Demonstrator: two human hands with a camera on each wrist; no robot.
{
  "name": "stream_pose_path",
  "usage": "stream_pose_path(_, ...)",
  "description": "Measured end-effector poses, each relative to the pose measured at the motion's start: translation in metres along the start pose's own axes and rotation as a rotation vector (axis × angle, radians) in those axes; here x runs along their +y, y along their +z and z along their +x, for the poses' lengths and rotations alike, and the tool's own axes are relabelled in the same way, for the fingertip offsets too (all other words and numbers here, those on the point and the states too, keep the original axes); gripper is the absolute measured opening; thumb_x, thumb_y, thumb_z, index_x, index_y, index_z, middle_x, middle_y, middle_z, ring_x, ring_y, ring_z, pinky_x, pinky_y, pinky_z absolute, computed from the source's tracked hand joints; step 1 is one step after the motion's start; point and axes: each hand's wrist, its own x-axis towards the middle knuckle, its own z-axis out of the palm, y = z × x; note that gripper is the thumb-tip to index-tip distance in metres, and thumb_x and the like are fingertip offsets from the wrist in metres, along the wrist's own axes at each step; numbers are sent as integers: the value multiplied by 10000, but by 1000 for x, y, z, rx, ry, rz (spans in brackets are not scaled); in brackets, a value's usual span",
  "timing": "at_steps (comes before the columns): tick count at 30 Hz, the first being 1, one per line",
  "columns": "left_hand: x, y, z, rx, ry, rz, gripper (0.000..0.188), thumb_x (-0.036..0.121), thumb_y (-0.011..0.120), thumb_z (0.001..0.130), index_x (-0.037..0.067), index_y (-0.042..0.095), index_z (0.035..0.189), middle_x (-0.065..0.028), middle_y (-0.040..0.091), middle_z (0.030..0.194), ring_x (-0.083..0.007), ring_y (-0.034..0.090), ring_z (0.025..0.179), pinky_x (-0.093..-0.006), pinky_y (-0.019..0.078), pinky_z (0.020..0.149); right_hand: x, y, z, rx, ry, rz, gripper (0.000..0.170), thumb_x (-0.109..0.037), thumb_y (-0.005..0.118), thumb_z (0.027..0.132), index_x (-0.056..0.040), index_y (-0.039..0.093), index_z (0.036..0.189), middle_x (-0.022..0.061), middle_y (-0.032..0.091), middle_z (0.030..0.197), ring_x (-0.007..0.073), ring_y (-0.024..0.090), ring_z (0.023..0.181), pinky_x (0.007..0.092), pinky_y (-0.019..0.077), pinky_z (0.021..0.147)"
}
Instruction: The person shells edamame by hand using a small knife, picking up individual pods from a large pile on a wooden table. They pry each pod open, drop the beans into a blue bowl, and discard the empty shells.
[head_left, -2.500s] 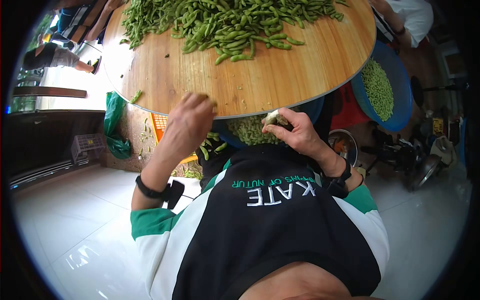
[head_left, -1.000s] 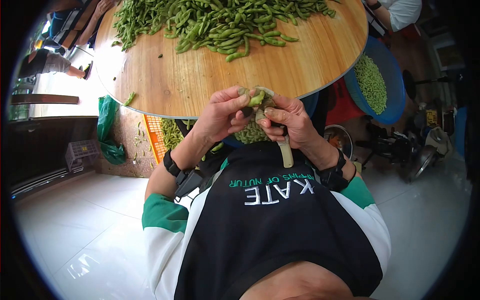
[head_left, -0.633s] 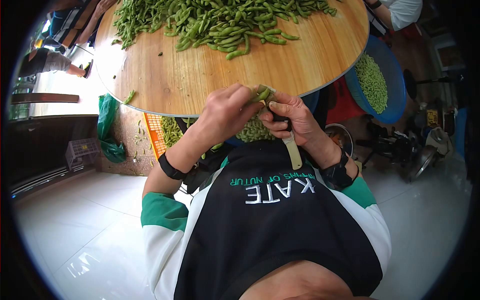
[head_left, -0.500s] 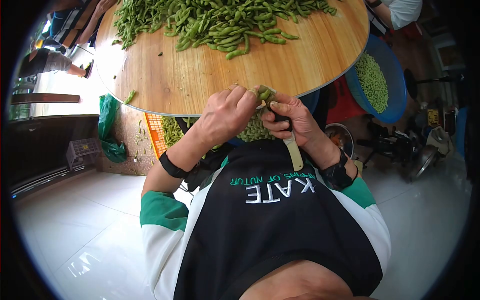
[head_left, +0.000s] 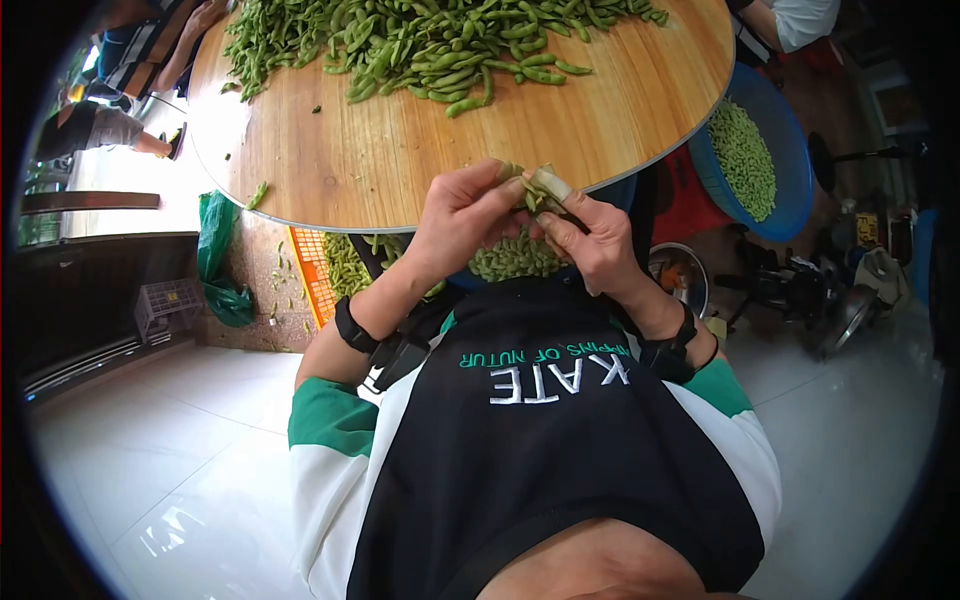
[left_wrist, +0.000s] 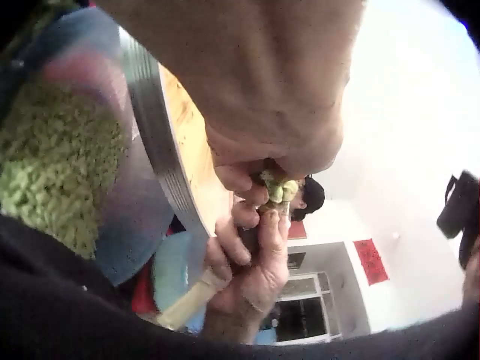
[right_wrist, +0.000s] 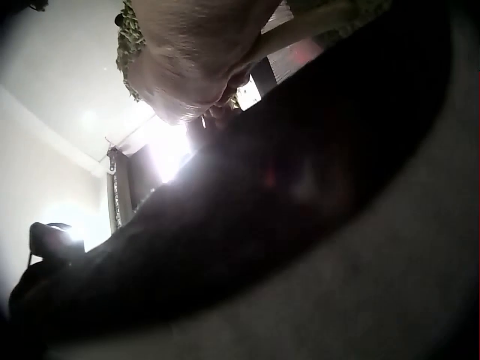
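Worktop [head_left: 380, 170], round and wooden, occupies the upper centre of the head view. Pile of green pods [head_left: 430, 50]: on the worktop, along the upper edge of the frame. Blue basin [head_left: 793, 165]: upper right, containing pale green beans [head_left: 742, 160]. Orange crate [head_left: 308, 270]: left of centre, beneath the worktop rim. Left hand [head_left: 465, 215]: centre, thumb and fingertips pinching a single pod [head_left: 532, 198]. Right hand [head_left: 592, 240]: immediately right, fingers curled around a cream-coloured tool [left_wrist: 191, 300], fingertips against the single pod. Pod position: frame centre, between both hands, near the worktop's lower edge.
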Motion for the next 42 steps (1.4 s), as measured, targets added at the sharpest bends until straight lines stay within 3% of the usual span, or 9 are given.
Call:
stream_pose_path(2, 0, 4, -1, 6, 82, 97, 157, 123, 535, 933, -9, 617, 911, -22, 618, 708, -43, 555, 563, -178, 394, 439, 4, 7, 2, 43, -380, -310, 399, 14, 542, 910, -4, 508, 1307, 69, 638, 895, 105, 574, 666, 243, 479, 583)
stream_pose_path(9, -24, 13, 7, 51, -19, -87, 199, -27, 428, 842, -6, 600, 941, -64, 635, 812, -97, 595, 659, -205, 438, 510, 8, -3, -1, 4, -502, -714, 399, 50, 557, 883, 26, 523, 1280, 94, 652, 926, 135, 617, 821, 264, 502, 748)
stream_pose_path(12, -23, 12, 6, -22, -34, -113, 240, -48, 429, 821, -19, 588, 998, -83, 647, 873, -114, 610, 713, -228, 471, 573, 0, -5, -6, 35, -402, -507, 415, 14, 560, 897, 4, 504, 1308, 80, 644, 927, 126, 617, 768, 251, 497, 680)
stream_pose_path(14, -17, 12, 2, -102, -35, -108, 263, -55, 432, 814, -27, 578, 1032, -90, 652, 907, -119, 614, 742, -241, 488, 613, -16, -12, -16, 30, 11, -47, 402, -3, 548, 910, -10, 511, 1310, 39, 640, 925, 96, 588, 749, 229, 478, 644)
stream_pose_path(18, -10, 21, -10, -90, 80, -1, 235, -37, 498, 856, -37, 547, 1086, -82, 648, 974, -124, 611, 856, -257, 488, 725, -20, -28, -24, 8, 188, -61, 398, 2, 539, 913, -16, 514, 1310, 48, 643, 990, 85, 582, 817, 203, 479, 708)
stream_pose_path(25, -36, 8, -2, -104, 205, 12, 242, -37, 563, 861, -4, 550, 1100, -45, 635, 979, -106, 594, 873, -242, 480, 750, -5, -16, -17, -41, -263, -262, 409, 42, 541, 894, -15, 521, 1299, 97, 649, 1081, 109, 601, 815, 236, 502, 724)
stream_pose_path(36, -20, 0, -22, -61, 145, -192, 203, -31, 631, 844, -9, 569, 1036, -48, 645, 975, -109, 608, 843, -247, 500, 719, -11, -10, -17, -99, 95, 6, 460, -38, 543, 915, -36, 457, 1366, 6, 600, 839, 49, 502, 680, 182, 423, 615)
stream_pose_path(38, -11, -9, -38, 83, 129, 69, 191, -31, 654, 813, -1, 586, 989, -53, 637, 877, -120, 614, 800, -253, 494, 659, -9, -1, -11, -155, 7, -93, 490, -38, 527, 920, -64, 420, 1398, 10, 595, 789, 18, 395, 528, 147, 322, 486)
stream_pose_path(42, 34, -50, -65, 191, 350, 1467, 87, 34, 649, 777, 31, 608, 853, -124, 595, 828, -320, 590, 827, -397, 478, 722, -10, -14, -2, -11, 144, -37, 446, -56, 498, 937, -19, 420, 1374, 13, 579, 780, 15, 413, 529, 153, 331, 481)
